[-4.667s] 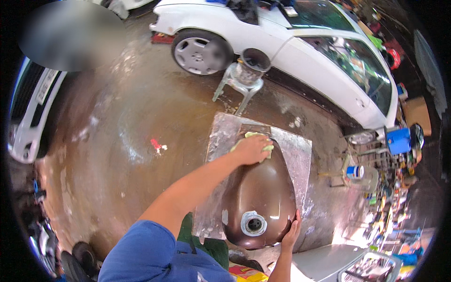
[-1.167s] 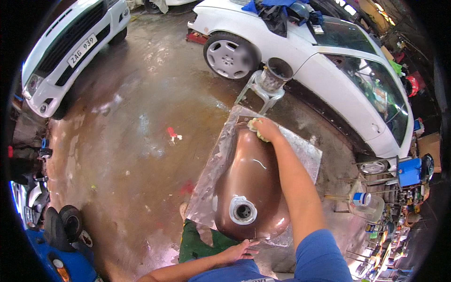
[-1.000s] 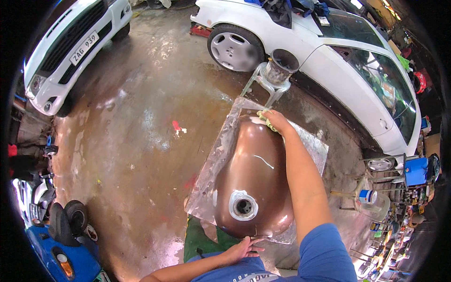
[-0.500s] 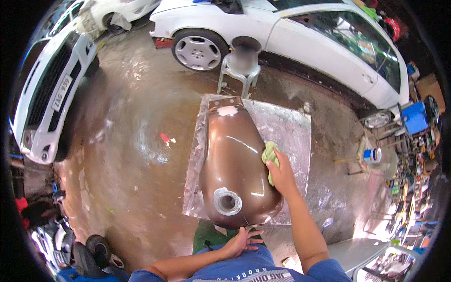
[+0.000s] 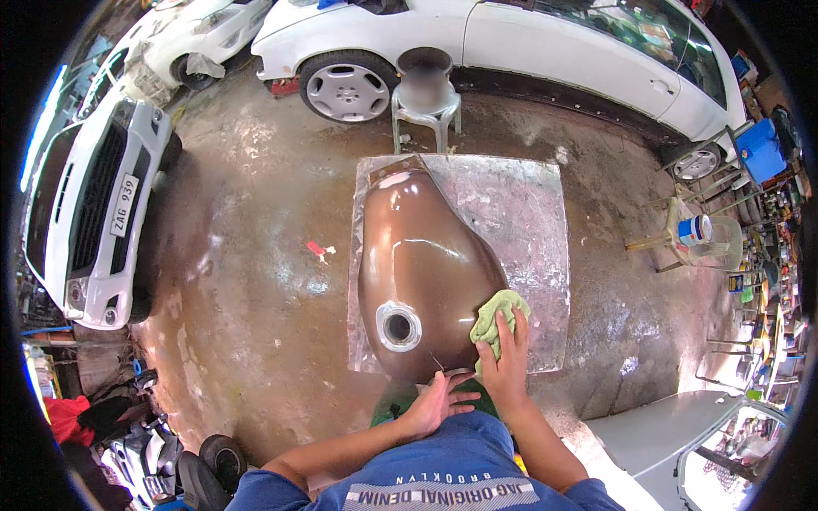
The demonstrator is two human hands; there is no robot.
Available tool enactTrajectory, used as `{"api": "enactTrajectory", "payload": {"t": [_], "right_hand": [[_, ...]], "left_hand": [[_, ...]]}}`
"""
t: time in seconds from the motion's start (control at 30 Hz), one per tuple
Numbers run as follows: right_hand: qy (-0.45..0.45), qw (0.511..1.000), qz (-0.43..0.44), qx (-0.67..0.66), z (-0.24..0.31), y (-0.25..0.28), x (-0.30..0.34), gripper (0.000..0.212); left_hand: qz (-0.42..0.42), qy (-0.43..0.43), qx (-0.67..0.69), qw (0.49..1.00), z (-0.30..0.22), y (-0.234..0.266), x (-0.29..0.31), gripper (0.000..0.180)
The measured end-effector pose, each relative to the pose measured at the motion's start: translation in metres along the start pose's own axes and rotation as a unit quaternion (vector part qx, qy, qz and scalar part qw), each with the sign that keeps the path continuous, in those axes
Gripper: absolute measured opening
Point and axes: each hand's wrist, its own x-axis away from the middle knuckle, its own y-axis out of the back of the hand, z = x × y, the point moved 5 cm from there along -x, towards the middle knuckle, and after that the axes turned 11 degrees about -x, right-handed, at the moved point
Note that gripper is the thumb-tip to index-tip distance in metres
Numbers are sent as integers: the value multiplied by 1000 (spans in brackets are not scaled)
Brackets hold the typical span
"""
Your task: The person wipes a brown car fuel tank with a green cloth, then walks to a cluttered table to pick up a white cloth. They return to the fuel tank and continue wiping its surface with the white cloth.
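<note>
White cars (image 5: 545,43), plastic stool (image 5: 426,98)

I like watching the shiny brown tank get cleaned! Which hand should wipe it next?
Probably the right hand: it presses the yellow-green cloth against the glossy brown metal fuel tank. The left hand has no cloth and rests at the tank's near end.
</note>
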Motion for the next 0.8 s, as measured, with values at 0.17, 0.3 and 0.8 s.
{"api": "enactTrajectory", "payload": {"t": [0.17,0.3,0.8], "right_hand": [[18,1000,-1,-8,3,5,-4,58],[14,1000,-5,-7,8,10,-6,57],[16,999,-49,12,-3,12,23,56]], "left_hand": [[23,22,-33,999,-9,-4,-2,64],[19,54,-108,992,-12,-6,-8,61],[58,92,-363,925,-26,5,-10,62]]}}
